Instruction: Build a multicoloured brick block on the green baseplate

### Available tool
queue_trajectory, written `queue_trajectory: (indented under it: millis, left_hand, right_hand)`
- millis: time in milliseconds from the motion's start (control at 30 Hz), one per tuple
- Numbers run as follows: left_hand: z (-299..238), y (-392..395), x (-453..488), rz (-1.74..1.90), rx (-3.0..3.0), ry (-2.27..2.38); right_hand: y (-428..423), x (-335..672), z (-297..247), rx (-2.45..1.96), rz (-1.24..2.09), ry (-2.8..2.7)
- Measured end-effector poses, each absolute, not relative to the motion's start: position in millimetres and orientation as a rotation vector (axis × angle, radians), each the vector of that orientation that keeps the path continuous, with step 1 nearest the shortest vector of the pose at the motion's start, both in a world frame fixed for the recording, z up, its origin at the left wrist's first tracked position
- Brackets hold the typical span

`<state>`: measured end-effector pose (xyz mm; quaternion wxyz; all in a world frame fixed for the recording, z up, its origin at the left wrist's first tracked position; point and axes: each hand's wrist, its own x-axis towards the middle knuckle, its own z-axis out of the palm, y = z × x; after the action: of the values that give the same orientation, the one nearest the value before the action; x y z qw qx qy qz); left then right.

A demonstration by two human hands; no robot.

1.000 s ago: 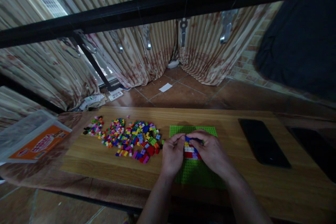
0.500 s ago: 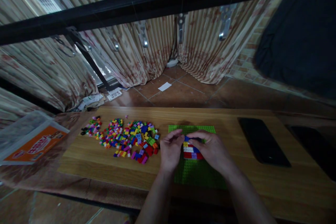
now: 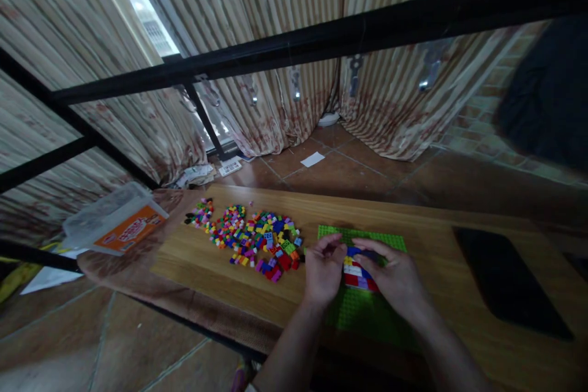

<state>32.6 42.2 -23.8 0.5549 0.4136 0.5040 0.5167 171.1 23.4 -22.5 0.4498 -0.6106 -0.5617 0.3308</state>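
A green studded baseplate (image 3: 353, 312) lies on the wooden table, carrying a small build of toy bricks (image 3: 353, 270) in rows of red, purple, white, yellow and blue. My left hand (image 3: 324, 269) is at the build's left side, its thumb and index finger closed by the top corner; anything between those fingertips is hidden. From the right, my right hand (image 3: 395, 272) reaches over the build, fingers curled round a blue brick (image 3: 353, 252) along its far edge. The right thumb covers part of the rows.
Loose coloured bricks (image 3: 264, 239) spread over the table to the left. A clear plastic box (image 3: 114, 217) with an orange label stands beyond them. A black flat device (image 3: 509, 282) lies at the right. A dark metal bar (image 3: 285, 52) crosses before the curtains.
The view has swung left, so the table and hands appear farther right and more of the floor at left shows. Both hands stay at the build, with little change in their grip.
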Motion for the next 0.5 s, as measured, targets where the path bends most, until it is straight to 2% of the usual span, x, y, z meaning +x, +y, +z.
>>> queue_trajectory:
  millis: [233,333,500]
  left_hand:
    - [-11.5,45.3,0.7,1.224,1.225,1.386]
    - [-2.6,57.7,-35.3,1.232,1.363,1.737]
    - [3.3,70.2,-85.0,0.915,1.635,2.212]
  right_hand:
    - [17.4,175.3,-21.0,-1.556,0.900,-1.384]
    - [16.0,175.7,-15.2,-1.610,0.898,-1.358]
    - [14.3,177.0,-8.1,-1.639,0.904,-1.326]
